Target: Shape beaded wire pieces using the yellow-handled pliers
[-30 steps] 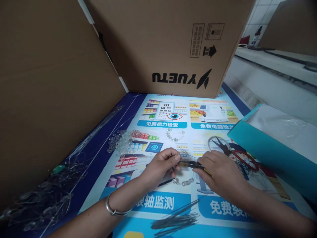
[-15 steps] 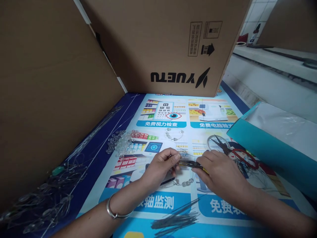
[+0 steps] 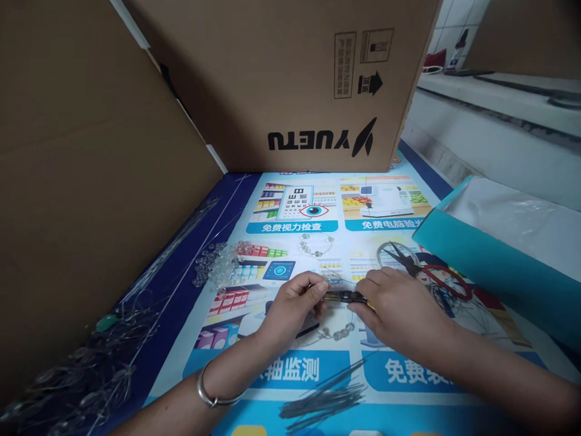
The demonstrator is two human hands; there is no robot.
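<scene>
Left hand (image 3: 295,303) pinches clear-beaded wire (image 3: 344,332); right hand (image 3: 394,300) grips dark, yellow-handled metal pliers (image 3: 347,297); far brown cardboard box (image 3: 272,79) reads "YUETU" upside-down.

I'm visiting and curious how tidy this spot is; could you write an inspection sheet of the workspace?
Surface: printed sheet, pictures and Chinese lettering.
Job's things: pliers in the right hand; beaded strand near the hands.
Clutter: loose clear beads, dark wires, open scissors.
Hands: left hand pinches something mostly hidden at the pliers' tips; right hand grips the handles.
Cables: none certain; a dark strip lies on the ledge.
Surroundings: cardboard panels at the far side and left; teal box at right.
</scene>
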